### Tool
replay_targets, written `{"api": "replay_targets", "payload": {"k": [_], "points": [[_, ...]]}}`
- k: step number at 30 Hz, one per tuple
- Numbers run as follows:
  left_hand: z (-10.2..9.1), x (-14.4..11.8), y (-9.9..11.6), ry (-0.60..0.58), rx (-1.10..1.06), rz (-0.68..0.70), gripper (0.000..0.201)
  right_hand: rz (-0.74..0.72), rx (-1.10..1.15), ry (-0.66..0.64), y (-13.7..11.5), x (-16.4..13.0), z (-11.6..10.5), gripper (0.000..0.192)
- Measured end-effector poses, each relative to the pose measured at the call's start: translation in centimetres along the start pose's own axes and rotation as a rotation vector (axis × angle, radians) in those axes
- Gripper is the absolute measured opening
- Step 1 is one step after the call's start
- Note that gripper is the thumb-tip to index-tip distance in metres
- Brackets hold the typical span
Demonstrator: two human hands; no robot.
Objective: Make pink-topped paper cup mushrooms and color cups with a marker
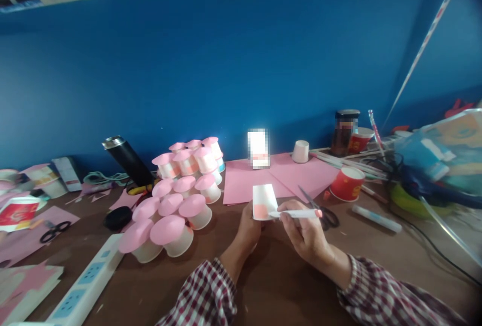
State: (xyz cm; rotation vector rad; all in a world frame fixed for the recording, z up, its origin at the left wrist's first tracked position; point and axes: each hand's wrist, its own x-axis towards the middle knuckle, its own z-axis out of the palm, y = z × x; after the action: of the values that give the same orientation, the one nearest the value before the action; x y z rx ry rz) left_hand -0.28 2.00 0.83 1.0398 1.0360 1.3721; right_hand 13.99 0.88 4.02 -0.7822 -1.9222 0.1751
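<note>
Left hand: the left hand (pixel 250 228) is closed around the left and near side of a white paper cup (pixel 264 194); some of its fingers are hidden behind the cup.
Right hand: the right hand (pixel 307 235) pinches a white marker (pixel 299 214) between thumb and fingers, its orange end pointing right.
Cup in hand: above the brown table (pixel 282 296), near the middle, narrower end up; an orange patch shows low on its side.
Marker tip: at the cup's lower side, by the orange patch; whether it touches is too small to tell.
Pink-topped cups: a cluster of pink-topped cups (pixel 169 230) stands left of the hands, running from near to far, some with orange marks.
Pink paper: pink sheets (pixel 244 180) lie beyond the hands, with an upturned white cup (pixel 300 152) near their far right edge.
Right of the hands: black-handled scissors (pixel 330 218), partly behind the right hand; a red cup (pixel 347 184) farther off; a second marker (pixel 376 219) lying farther right.
Left side: a white power strip (pixel 88 278) near, a black flask (pixel 130 161) leaning farther back, another pair of scissors (pixel 54 231) on pink paper at far left.
Backdrop: a blue panel (pixel 226 65) rises behind the table.
Sleeves: checked cuffs (pixel 205 291) on both arms.
</note>
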Motion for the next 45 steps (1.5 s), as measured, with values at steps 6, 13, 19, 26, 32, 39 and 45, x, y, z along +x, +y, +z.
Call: {"api": "replay_targets", "payload": {"k": [6,13,19,26,32,39,45], "points": [[0.2,-0.1,0.4,0.002,-0.018,-0.024,0.019,0.01,0.019,-0.013,-0.1,0.2,-0.1,0.013],[-0.1,0.0,-0.1,-0.017,0.025,0.032,0.02,0.025,0.027,-0.036,-0.4,0.3,-0.2,0.011],[0.2,0.1,0.0,-0.001,0.008,0.027,0.013,0.042,0.036,-0.011,-0.1,0.2,0.0,0.011],[0.2,-0.1,0.2,-0.005,0.01,0.013,0.007,0.036,0.02,0.002,0.2,0.0,0.1,0.009],[0.3,-0.2,0.4,-0.015,0.004,-0.004,0.012,0.022,0.006,0.033,0.5,-0.1,0.1,0.008],[0.1,0.0,0.0,-0.019,0.041,0.013,0.014,0.058,-0.005,0.026,0.7,-0.2,0.1,0.009],[0.1,0.0,0.0,-0.009,0.01,-0.011,0.014,0.053,0.018,0.018,0.6,0.0,0.0,0.01]]}}
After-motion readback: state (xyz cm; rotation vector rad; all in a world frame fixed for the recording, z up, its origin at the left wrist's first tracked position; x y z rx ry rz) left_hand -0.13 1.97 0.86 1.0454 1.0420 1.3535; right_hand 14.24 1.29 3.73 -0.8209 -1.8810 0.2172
